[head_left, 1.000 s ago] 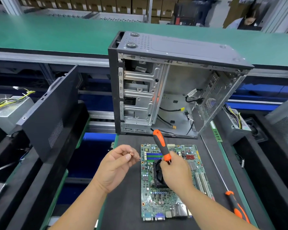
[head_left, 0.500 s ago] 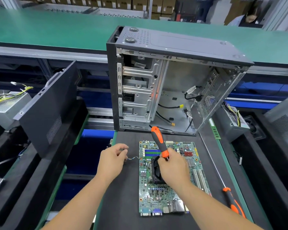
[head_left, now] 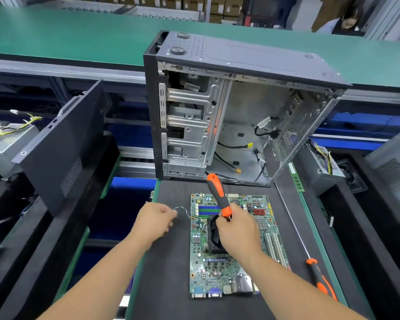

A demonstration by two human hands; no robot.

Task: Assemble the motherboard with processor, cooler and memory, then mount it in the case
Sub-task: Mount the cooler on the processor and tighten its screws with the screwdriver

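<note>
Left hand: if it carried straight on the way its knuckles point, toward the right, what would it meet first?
Probably the left edge of the motherboard, near the blue memory slots. The left hand pinches the thin fan wire running that way. Height above the mat is unclear.

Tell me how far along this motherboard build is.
Cooler already sits on the motherboard. Right hand grips a screwdriver over it; left hand pinches the fan cable. A memory stick lies aside; the case holds no board.

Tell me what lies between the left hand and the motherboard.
In the head view, a thin twisted wire runs from the left hand across bare black mat to the motherboard.
</note>
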